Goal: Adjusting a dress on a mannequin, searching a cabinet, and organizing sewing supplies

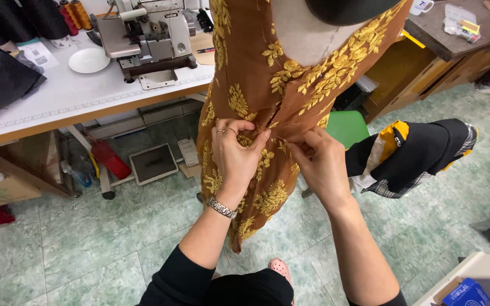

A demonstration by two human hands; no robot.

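Your left hand (235, 152) pinches the brown embroidered dress (267, 79) on the dress form (307, 34) | your right hand (320, 161) grips the same seam, just right | seam runs vertically between your fingertips | both equally near.

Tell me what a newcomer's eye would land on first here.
First, the brown dress with yellow embroidered flowers, draped on a dress form at centre. Both hands pinch its fabric at the waist: the left hand, with rings and a metal wristwatch, beside the right hand. Behind, upper left, a grey sewing machine sits on a white table, and a green stool stands right of the dress.
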